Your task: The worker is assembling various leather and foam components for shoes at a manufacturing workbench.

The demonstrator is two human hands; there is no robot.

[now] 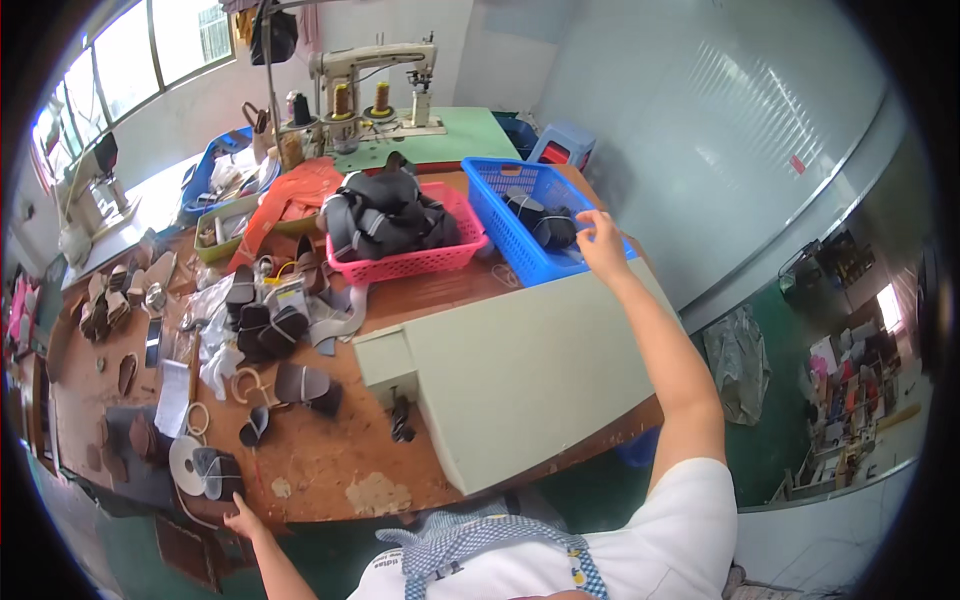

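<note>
Our right hand point(603, 248), fingers apart, hovers by a blue basket point(502, 228); our left hand point(243, 520), finger state unclear, flanks a near-left bundle point(214, 472).

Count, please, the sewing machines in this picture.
2: a cream sewing machine on the green table, another machine at far left near the window. Others may be hidden.

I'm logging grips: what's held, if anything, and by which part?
Right hand: nothing visible held. Left hand: at the edge of the dark brown piece; a grip cannot be told.
</note>
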